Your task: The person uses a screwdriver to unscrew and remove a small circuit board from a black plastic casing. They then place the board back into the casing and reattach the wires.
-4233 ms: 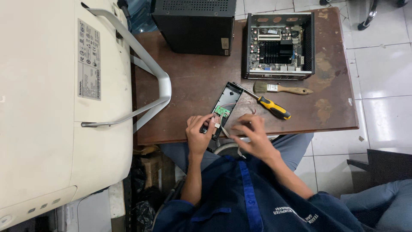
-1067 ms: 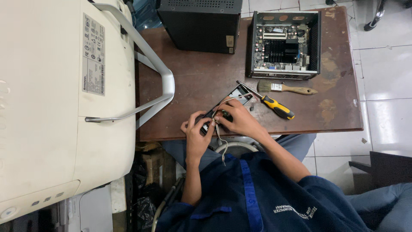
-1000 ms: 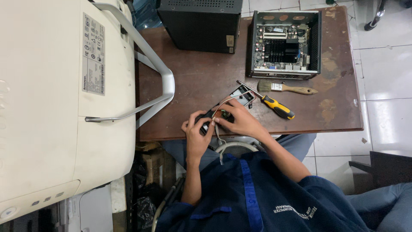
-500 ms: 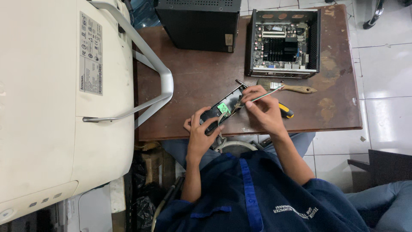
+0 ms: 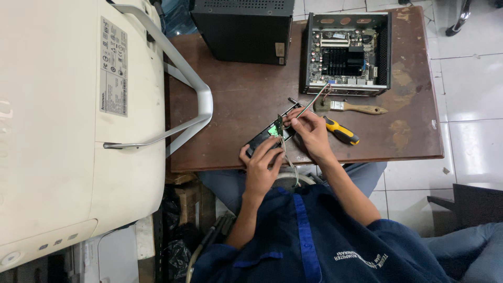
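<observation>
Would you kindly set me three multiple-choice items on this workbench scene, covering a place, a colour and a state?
1. Where does the paintbrush lie?
A. in front of the open computer case
B. on the floor
C. on the closed black case

2. The screwdriver handle is:
A. red
B. yellow and black
C. green

3. The left hand:
A. hangs free
B. grips the black panel
C. holds the brush

Answers: 1 A, it lies by the case's front edge; 2 B, colours show beside the right hand; 3 B, fingers wrap the panel's end.
</observation>
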